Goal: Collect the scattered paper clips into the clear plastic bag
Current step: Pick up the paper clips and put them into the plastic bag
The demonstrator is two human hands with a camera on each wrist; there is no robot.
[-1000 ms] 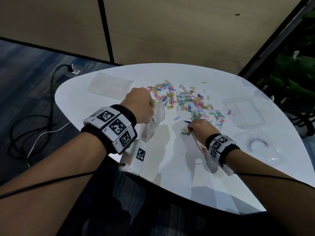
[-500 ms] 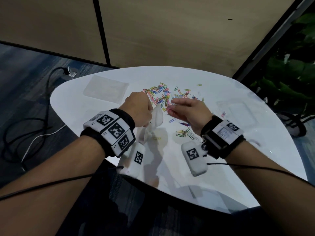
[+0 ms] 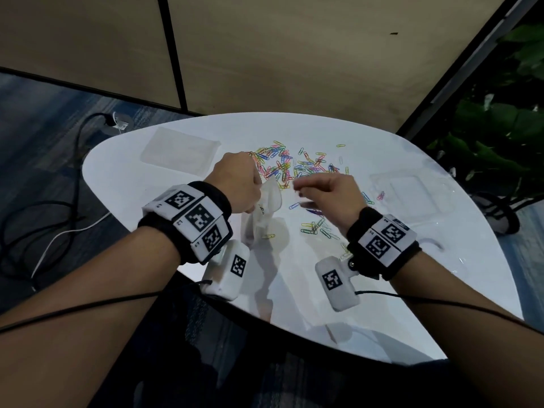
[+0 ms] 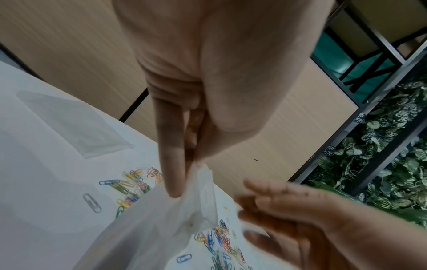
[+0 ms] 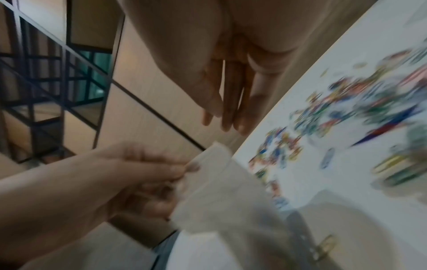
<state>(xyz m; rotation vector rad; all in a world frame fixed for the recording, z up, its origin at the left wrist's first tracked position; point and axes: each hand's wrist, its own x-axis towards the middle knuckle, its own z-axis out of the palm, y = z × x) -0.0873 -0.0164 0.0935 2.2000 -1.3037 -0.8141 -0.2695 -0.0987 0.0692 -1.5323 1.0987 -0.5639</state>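
Note:
My left hand (image 3: 238,184) pinches the top edge of the clear plastic bag (image 3: 266,213), which hangs down to the white table (image 3: 147,187). In the left wrist view its forefinger and thumb (image 4: 173,164) hold the bag (image 4: 161,219) by its rim. My right hand (image 3: 321,189) hovers just right of the bag's mouth, fingers (image 5: 226,102) straight and pointing toward it, blurred; I see no clip in them. Colourful paper clips (image 3: 294,166) lie scattered behind both hands. A smaller group (image 3: 315,228) lies by my right wrist, and one clip (image 3: 268,236) beside the bag.
A second flat clear bag (image 3: 179,150) lies at the table's back left. Clear plastic packaging (image 3: 409,192) lies at the right. Cables (image 3: 44,201) run over the floor to the left; a leafy plant (image 3: 500,128) stands to the right. A wall panel stands behind the table.
My right hand has left the near clips on the table, risen and swung left to the bag's mouth. The left hand has kept the bag held up in place.

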